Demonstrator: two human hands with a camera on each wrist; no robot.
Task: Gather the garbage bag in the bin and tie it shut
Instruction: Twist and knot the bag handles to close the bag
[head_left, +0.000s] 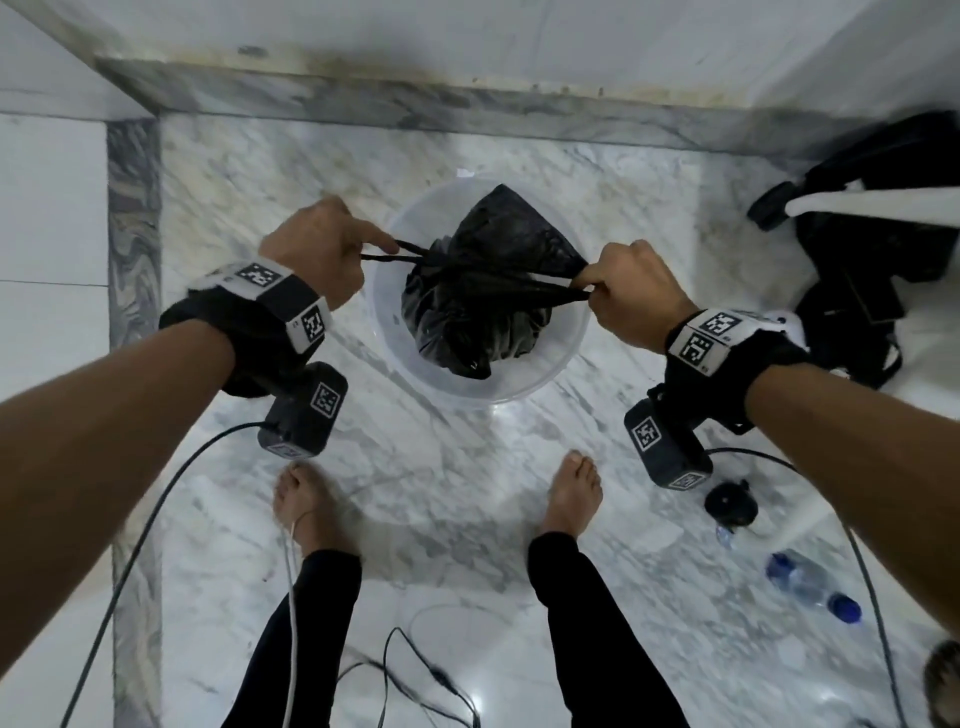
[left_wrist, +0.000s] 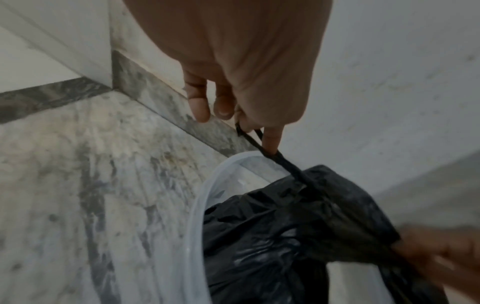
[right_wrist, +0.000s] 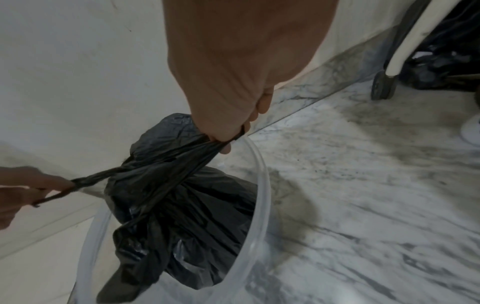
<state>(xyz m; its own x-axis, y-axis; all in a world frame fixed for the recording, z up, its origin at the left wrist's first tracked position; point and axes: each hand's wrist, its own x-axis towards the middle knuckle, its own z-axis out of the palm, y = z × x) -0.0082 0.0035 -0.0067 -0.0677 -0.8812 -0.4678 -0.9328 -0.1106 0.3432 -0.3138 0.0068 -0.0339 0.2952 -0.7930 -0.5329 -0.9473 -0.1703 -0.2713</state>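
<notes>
We stand barefoot on the marble floor (head_left: 467, 493), the clear plastic bin (head_left: 563, 358) just ahead at 12 o'clock. The bin sits near the grey skirting (head_left: 415, 104) and white wall (head_left: 519, 31) at 12; a second wall w/ the same skirting closes the side at 9. Open floor lies btwn our feet and the bin, and more at 2 o'clock of it.

The black garbage bag (head_left: 488, 312) sits inside the bin, top gathered, two twisted ends pulled apart across the rim. Our left hand (head_left: 317, 249) is at 9 o'clock of the bin, fingers curled round a thin twisted strand, forefinger pointing along it; the left wrist view shows it (left_wrist: 249, 82) pinching the strand just above the rim. Our right hand (head_left: 631, 296) is at 3 o'clock, fist closed tight on the thicker bunched end, also seen close up (right_wrist: 228, 86).

Around: a black wheeled cart w/ white frame (head_left: 883, 208) at 2 o'clock, well apart from the bin. A blue-capped water bottle (head_left: 810, 582) lies at 4, a small black round item (head_left: 730, 501) near it. Cables (head_left: 415, 670) trail on the floor at 6, behind our heels.

Wrist straps carry black-and-white square code markers (head_left: 257, 274); no readable writing.
</notes>
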